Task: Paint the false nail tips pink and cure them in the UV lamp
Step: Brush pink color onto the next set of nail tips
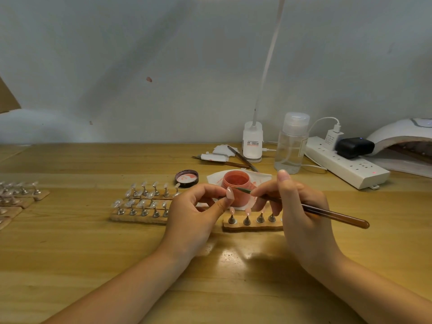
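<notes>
- Surface [70,253]: wood, runs back to a pale wall; open room at near left and near centre under the forearms, crowded toward back right.
- UV lamp [402,136]: white dome at far right, cut by the frame edge, mouth facing left.
- Power strip [346,164]: white, angled in front of the lamp, with a white charger and a black adapter plugged in; red light near its front end.
- Bottle [291,143]: clear, capped, just left of the strip. No readable label.
- Desk light base [252,143]: white, left of the bottle; red-and-black label print too small to read.
- Left hand [198,213]: grip clamped on a nail tip [230,192], pinched between thumb and fingers, held above the surface in front of the jar.
- Right hand [301,206]: grip clamped on a brush [304,206]; its point sits just beside the tip.
- Rack [252,224]: wooden strip below the hands; two of its stands carry pink tips.
- Clear-tip racks [142,204]: left of the hands; more at the far left edge.
- Jar [236,183]: open, pink, on white paper behind the hands.
- Lid [187,178]: dark, inside up, left of the jar.
</notes>
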`<act>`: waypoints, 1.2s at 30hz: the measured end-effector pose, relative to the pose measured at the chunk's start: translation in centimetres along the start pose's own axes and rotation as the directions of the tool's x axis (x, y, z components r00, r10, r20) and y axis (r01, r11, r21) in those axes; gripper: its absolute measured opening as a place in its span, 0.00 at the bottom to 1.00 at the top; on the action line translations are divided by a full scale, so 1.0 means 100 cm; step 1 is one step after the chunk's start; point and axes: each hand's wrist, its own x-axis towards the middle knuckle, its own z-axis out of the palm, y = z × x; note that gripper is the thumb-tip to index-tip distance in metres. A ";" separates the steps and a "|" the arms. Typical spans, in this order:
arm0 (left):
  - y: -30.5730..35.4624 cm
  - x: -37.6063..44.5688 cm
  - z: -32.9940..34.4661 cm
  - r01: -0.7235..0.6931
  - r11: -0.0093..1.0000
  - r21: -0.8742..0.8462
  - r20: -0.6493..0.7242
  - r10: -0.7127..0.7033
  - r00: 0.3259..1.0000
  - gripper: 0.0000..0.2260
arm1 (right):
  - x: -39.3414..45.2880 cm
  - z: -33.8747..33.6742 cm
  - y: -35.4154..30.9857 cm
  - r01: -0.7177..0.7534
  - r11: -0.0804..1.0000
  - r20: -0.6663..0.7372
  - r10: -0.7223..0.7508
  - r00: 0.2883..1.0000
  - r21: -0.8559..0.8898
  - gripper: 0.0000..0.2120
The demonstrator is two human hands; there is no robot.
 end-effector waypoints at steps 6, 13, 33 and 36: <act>-0.001 0.000 0.000 0.001 1.000 -0.020 -0.013 -0.001 1.000 0.07 | -0.007 -0.003 -0.003 -0.011 0.998 0.021 0.010 1.000 0.069 0.21; 0.000 0.001 0.000 0.006 0.999 -0.045 -0.014 -0.006 1.000 0.07 | -0.002 -0.002 -0.002 0.015 0.999 -0.037 -0.013 0.999 0.050 0.21; 0.004 -0.002 0.001 -0.004 0.997 -0.078 -0.012 0.003 1.000 0.06 | 0.000 -0.009 -0.002 0.136 0.988 0.077 -0.131 0.988 -0.068 0.14; 0.004 -0.002 0.001 -0.034 0.999 -0.016 0.022 0.034 0.999 0.07 | 0.001 -0.008 -0.001 0.132 0.988 0.094 -0.124 0.988 -0.081 0.15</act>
